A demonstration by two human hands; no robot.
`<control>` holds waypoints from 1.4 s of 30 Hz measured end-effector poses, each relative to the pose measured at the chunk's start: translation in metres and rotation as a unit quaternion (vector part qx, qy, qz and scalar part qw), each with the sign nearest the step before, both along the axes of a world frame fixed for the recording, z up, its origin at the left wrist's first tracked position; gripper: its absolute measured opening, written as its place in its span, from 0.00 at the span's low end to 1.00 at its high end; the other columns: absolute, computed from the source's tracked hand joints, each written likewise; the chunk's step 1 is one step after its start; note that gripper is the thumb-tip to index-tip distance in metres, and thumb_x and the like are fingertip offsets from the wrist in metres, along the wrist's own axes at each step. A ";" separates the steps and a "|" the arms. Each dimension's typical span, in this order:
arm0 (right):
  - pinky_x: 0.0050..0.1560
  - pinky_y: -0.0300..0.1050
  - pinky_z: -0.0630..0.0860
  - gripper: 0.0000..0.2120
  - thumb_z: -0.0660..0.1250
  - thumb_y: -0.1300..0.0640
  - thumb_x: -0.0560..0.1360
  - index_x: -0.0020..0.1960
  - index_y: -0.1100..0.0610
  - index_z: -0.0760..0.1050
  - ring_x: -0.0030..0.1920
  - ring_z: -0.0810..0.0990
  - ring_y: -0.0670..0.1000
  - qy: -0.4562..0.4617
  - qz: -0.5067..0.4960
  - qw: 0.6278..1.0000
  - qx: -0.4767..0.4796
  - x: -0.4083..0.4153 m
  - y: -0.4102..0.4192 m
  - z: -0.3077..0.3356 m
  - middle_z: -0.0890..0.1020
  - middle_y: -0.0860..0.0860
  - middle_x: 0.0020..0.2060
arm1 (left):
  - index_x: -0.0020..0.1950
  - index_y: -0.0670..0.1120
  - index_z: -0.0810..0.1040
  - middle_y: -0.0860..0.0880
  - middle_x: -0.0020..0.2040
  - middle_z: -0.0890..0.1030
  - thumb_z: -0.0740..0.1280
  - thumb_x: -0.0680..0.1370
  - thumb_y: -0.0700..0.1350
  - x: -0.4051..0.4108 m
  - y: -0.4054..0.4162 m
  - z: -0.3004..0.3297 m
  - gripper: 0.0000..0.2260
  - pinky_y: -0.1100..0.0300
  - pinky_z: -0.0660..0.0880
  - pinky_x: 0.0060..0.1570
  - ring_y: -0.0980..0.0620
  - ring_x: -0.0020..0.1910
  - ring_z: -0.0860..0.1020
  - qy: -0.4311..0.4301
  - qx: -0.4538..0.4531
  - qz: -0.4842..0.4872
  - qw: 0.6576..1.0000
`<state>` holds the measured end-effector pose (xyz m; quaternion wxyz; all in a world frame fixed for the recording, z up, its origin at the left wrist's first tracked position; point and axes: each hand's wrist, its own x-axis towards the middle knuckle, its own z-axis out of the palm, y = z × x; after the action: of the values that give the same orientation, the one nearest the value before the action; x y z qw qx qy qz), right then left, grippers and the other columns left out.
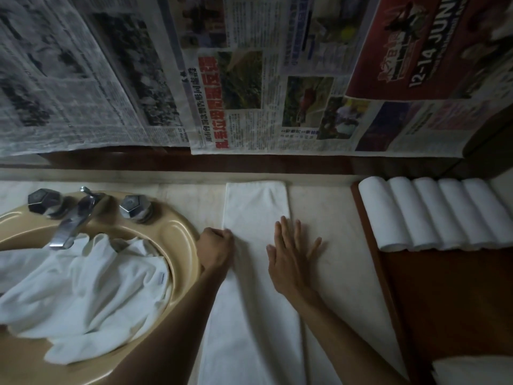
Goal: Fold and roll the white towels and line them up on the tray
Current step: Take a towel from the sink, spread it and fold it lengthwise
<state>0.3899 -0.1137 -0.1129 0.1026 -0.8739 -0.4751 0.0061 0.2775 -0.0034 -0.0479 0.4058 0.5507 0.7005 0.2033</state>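
Head view: long folded white towel point(256, 207); left hand point(215, 245) pinches edge, right hand point(291, 257) flat.

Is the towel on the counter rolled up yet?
No. The towel lies flat as a long folded strip; the right hand presses it, the left hand grips its edge.

Five rolled towels point(433, 215) side by side on one wooden tray point(444, 295), with the edge of a possible sixth cut off at the right. One folded towel point(256, 207) flat on the table point(333, 218). One sink point(177, 232), one faucet point(73, 218), two knobs point(44, 202). Two hands. Loose towels point(83, 295) in the sink, number unclear.
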 end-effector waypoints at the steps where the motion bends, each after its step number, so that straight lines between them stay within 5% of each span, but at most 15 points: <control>1: 0.71 0.76 0.45 0.28 0.49 0.45 0.81 0.78 0.55 0.63 0.80 0.54 0.57 0.008 0.015 1.000 0.012 -0.013 -0.015 0.001 0.57 0.49 0.80 | 0.40 0.44 0.77 0.42 0.43 0.82 0.66 0.78 0.46 -0.001 0.000 -0.001 0.08 0.54 0.76 0.50 0.38 0.48 0.81 0.004 0.001 -0.006 1.000; 10: 0.68 0.80 0.50 0.28 0.54 0.46 0.80 0.77 0.56 0.65 0.77 0.61 0.58 -0.022 0.020 1.000 -0.010 -0.073 -0.133 -0.006 0.63 0.50 0.78 | 0.59 0.40 0.77 0.38 0.59 0.80 0.64 0.79 0.49 -0.002 -0.003 -0.004 0.14 0.51 0.72 0.57 0.37 0.59 0.77 0.088 -0.003 -0.094 0.992; 14: 0.71 0.76 0.44 0.26 0.53 0.46 0.81 0.77 0.54 0.65 0.79 0.58 0.56 0.028 0.015 0.999 -0.004 -0.068 -0.128 0.007 0.63 0.49 0.78 | 0.75 0.40 0.63 0.37 0.75 0.61 0.68 0.78 0.46 0.006 -0.051 0.008 0.28 0.48 0.62 0.71 0.38 0.73 0.61 0.138 0.177 -0.249 0.942; 16: 0.73 0.69 0.55 0.23 0.54 0.49 0.82 0.72 0.56 0.72 0.75 0.67 0.58 0.058 0.025 0.996 0.061 -0.072 -0.143 0.019 0.72 0.52 0.73 | 0.71 0.41 0.72 0.40 0.73 0.68 0.67 0.77 0.43 0.003 -0.089 0.006 0.22 0.47 0.62 0.72 0.41 0.72 0.65 0.135 0.261 -0.343 0.892; 18: 0.59 0.56 0.76 0.17 0.57 0.50 0.82 0.61 0.56 0.80 0.59 0.81 0.56 0.107 0.036 0.983 0.146 -0.084 -0.167 0.036 0.82 0.52 0.59 | 0.66 0.44 0.77 0.45 0.70 0.73 0.63 0.78 0.43 -0.006 -0.117 -0.007 0.16 0.48 0.62 0.71 0.45 0.70 0.68 0.164 0.248 -0.436 0.850; 21: 0.36 0.44 0.78 0.15 0.60 0.42 0.79 0.47 0.52 0.78 0.41 0.80 0.50 0.164 0.053 0.978 0.118 -0.110 -0.206 0.055 0.80 0.47 0.42 | 0.73 0.44 0.66 0.47 0.77 0.62 0.58 0.80 0.43 -0.020 -0.140 -0.029 0.21 0.46 0.59 0.72 0.45 0.75 0.59 0.212 0.185 -0.494 0.823; 23: 0.35 0.41 0.77 0.14 0.67 0.41 0.71 0.51 0.50 0.76 0.43 0.80 0.48 0.138 0.058 0.987 0.051 -0.124 -0.230 0.051 0.80 0.46 0.46 | 0.79 0.44 0.57 0.48 0.81 0.53 0.55 0.82 0.44 -0.025 -0.145 -0.034 0.24 0.45 0.54 0.75 0.44 0.79 0.51 0.217 0.160 -0.509 0.817; 27: 0.37 0.43 0.80 0.36 0.81 0.50 0.58 0.62 0.53 0.71 0.48 0.82 0.54 0.165 0.021 0.985 -0.036 -0.141 -0.253 0.052 0.78 0.53 0.58 | 0.81 0.48 0.48 0.50 0.82 0.46 0.51 0.84 0.46 -0.030 -0.144 -0.031 0.26 0.46 0.47 0.77 0.46 0.80 0.44 0.216 0.136 -0.525 0.812; 30: 0.32 0.43 0.76 0.32 0.82 0.51 0.53 0.53 0.51 0.72 0.43 0.78 0.53 0.131 0.047 0.989 -0.053 -0.146 -0.258 0.060 0.75 0.52 0.51 | 0.81 0.49 0.47 0.51 0.82 0.45 0.51 0.84 0.47 -0.033 -0.144 -0.030 0.26 0.48 0.46 0.77 0.47 0.80 0.43 0.216 0.132 -0.528 0.810; 35: 0.26 0.42 0.74 0.19 0.84 0.52 0.55 0.41 0.52 0.78 0.32 0.80 0.52 0.128 0.046 0.985 -0.105 -0.142 -0.259 0.064 0.80 0.50 0.37 | 0.81 0.49 0.47 0.51 0.82 0.44 0.50 0.85 0.47 -0.031 -0.143 -0.029 0.25 0.48 0.46 0.78 0.47 0.80 0.43 0.222 0.127 -0.529 0.809; 38: 0.34 0.44 0.76 0.15 0.76 0.45 0.71 0.51 0.51 0.79 0.38 0.83 0.52 0.128 0.045 0.977 -0.162 -0.144 -0.252 0.078 0.83 0.51 0.39 | 0.82 0.49 0.46 0.51 0.82 0.44 0.49 0.85 0.47 -0.032 -0.143 -0.031 0.25 0.48 0.45 0.78 0.47 0.80 0.42 0.221 0.124 -0.532 0.808; 41: 0.26 0.41 0.73 0.19 0.80 0.40 0.63 0.47 0.50 0.81 0.28 0.80 0.50 0.124 0.048 0.981 -0.143 -0.155 -0.248 0.095 0.80 0.52 0.29 | 0.82 0.49 0.46 0.50 0.82 0.43 0.49 0.85 0.47 -0.032 -0.143 -0.032 0.25 0.48 0.44 0.78 0.46 0.80 0.42 0.221 0.127 -0.531 0.808; 42: 0.31 0.42 0.75 0.20 0.76 0.40 0.68 0.53 0.51 0.80 0.33 0.82 0.51 0.140 0.060 0.975 -0.159 -0.161 -0.246 0.102 0.82 0.52 0.34 | 0.82 0.49 0.45 0.50 0.82 0.43 0.49 0.85 0.47 -0.032 -0.143 -0.032 0.25 0.48 0.44 0.78 0.46 0.80 0.41 0.220 0.127 -0.532 0.808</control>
<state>0.2293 -0.3599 -0.0107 0.0272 -0.8393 -0.5008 0.2097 0.2458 -0.1462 -0.0800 0.2121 0.9137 0.3362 -0.0843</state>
